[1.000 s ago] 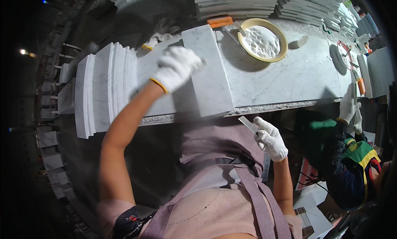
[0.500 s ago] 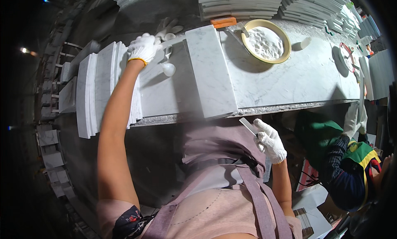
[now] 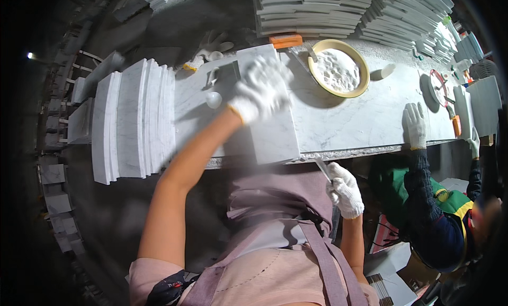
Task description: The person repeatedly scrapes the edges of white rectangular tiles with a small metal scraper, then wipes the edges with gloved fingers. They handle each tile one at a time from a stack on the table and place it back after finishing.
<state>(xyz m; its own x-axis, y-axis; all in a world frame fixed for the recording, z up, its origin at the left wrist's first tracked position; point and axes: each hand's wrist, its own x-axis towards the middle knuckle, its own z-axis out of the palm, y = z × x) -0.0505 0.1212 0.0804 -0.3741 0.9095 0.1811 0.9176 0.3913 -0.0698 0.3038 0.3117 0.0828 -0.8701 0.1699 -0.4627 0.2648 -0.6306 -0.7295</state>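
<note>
Slab (image 3: 275, 142) of grey-white stone lies across the tabletop (image 3: 338, 123), where we see the left hand (image 3: 263, 88) over it, too blurred to tell whether it grips; the right hand (image 3: 345, 193) clasps a flat blade (image 3: 323, 169), and a yellow bowl (image 3: 346, 95) stands rightward.

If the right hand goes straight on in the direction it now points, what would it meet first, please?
Most likely the rough front edge of the stone worktop, with the flat blade held in the right hand leading. Depth is unclear, so it might pass over or under.
</note>
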